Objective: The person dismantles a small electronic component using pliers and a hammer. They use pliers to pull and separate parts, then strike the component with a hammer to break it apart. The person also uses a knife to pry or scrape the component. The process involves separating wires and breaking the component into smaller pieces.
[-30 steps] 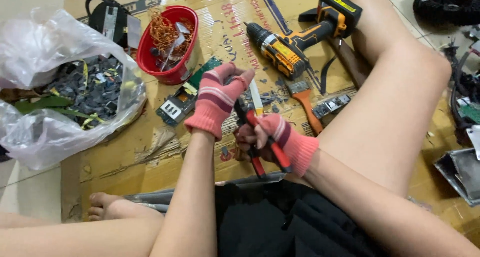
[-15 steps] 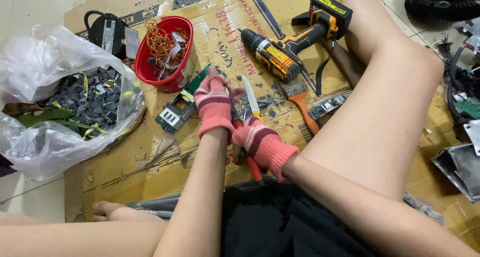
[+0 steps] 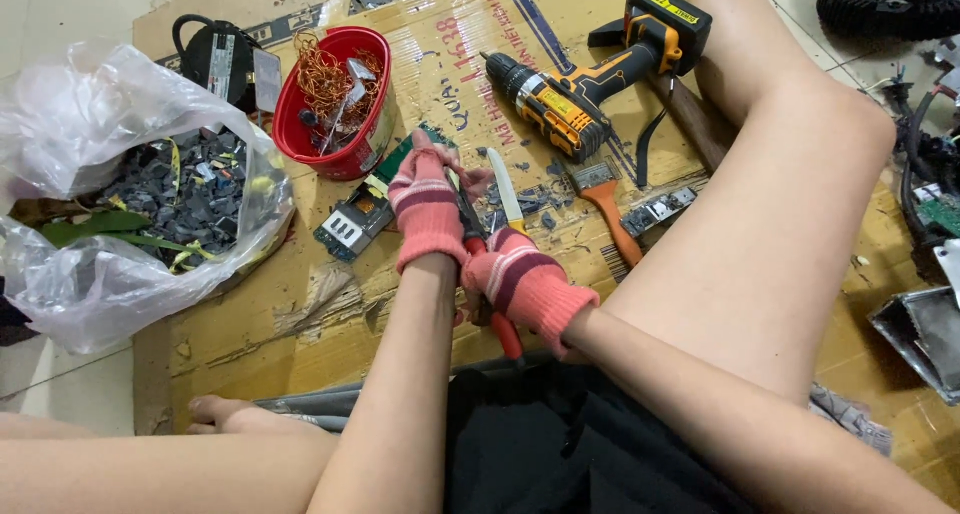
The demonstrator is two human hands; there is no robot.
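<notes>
Both gloved hands work a circuit board with red-handled pliers at the middle of the cardboard sheet.

Change: the hands have drawn closer together than a second ago, and the left hand [image 3: 428,212] now presses down on the board's [image 3: 372,206] near end; judged, the board is being steadied for pulling a part. The right hand [image 3: 520,279] is clenched round the pliers [image 3: 490,284], jaws hidden behind the left glove. The board lies just left of the hands, below the red bowl [image 3: 340,104] of copper wire. Count: one drill [image 3: 590,79] near the sheet's far edge, one brush [image 3: 606,209], one knife [image 3: 505,189], one bowl, one bag [image 3: 120,194] of dark parts off the left edge.
</notes>
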